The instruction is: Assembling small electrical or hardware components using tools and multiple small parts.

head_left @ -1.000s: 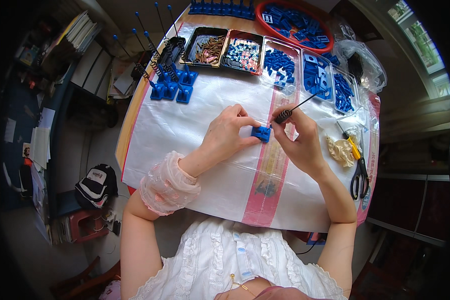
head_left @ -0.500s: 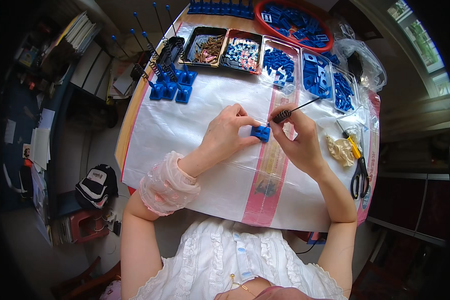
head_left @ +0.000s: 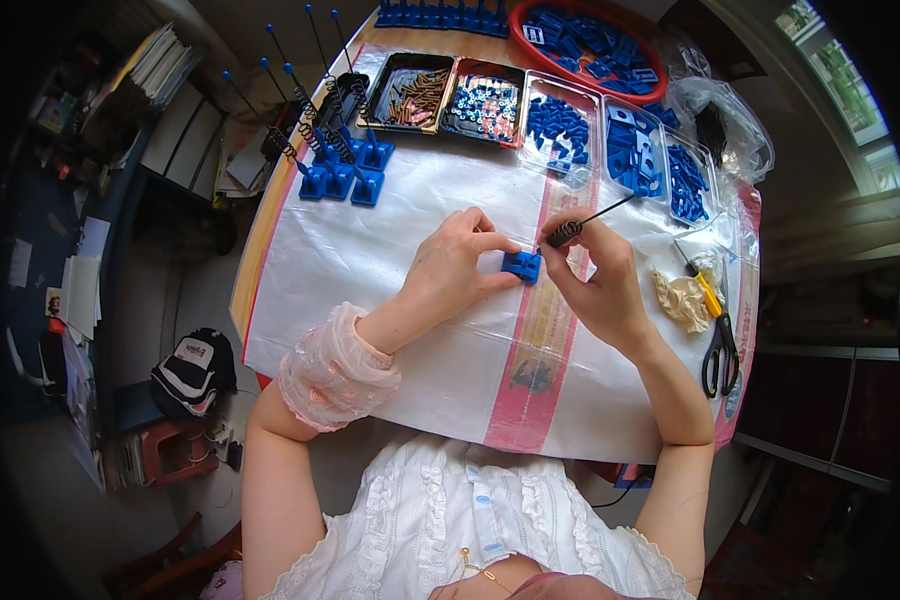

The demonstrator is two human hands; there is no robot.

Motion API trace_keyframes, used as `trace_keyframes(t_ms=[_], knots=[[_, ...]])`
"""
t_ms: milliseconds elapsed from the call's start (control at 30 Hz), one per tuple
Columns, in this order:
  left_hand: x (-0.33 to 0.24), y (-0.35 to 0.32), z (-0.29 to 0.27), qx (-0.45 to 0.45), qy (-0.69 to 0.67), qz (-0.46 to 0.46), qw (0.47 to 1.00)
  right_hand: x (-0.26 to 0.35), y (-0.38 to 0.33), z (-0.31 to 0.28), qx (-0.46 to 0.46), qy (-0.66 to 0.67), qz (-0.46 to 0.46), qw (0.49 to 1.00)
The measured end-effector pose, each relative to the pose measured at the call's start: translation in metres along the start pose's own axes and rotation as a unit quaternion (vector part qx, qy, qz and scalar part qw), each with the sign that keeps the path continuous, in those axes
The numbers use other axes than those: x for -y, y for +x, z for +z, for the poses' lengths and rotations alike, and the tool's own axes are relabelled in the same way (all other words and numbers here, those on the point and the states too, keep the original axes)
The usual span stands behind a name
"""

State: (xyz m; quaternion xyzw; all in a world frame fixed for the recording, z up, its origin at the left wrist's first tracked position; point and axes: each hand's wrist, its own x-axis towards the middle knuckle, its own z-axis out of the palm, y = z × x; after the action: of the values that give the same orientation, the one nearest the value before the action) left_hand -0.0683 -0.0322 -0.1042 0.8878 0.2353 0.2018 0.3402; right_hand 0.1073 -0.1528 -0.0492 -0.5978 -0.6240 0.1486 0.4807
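while left fingers (head_left: pixel 475 262) pinch the blue block (head_left: pixel 521 265), right fingers (head_left: pixel 580 262) grip a spring rod (head_left: pixel 582 224).

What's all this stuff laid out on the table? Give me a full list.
Blue plastic base: one, blue, table middle, between both hands.
Rod with spring: one, dark, in right hand.
Finished bases with rods: several, blue, upper left.
Trays of parts: about five, brass, mixed and blue pieces, along far edge.
Red bowl: one, with blue parts, top.
Scissors: one, black handles, right edge.
Crumpled glove: one, beige, right.
Plastic sheet: one, white with pink stripe, covering table.
Left hand: pinches base.
Right hand: holds rod.
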Motion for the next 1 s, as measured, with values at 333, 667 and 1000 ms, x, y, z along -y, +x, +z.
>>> trace_keyframes(t_ms=[333, 667, 1000], knots=[[-0.0008, -0.0001, -0.0014, 0.003, 0.002, -0.001, 1.0, 0.0017, -0.0004, 0.0, 0.014, -0.019, -0.013, 1.0], [-0.0001, 0.0, 0.0, -0.002, 0.001, 0.002, 1.0, 0.0017, -0.001, 0.0003, 0.019, -0.019, -0.005, 1.0], [-0.0003, 0.0002, -0.0003, 0.001, -0.003, 0.001, 1.0, 0.0025, -0.0005, 0.0005, 0.018, -0.01, -0.001, 1.0]])
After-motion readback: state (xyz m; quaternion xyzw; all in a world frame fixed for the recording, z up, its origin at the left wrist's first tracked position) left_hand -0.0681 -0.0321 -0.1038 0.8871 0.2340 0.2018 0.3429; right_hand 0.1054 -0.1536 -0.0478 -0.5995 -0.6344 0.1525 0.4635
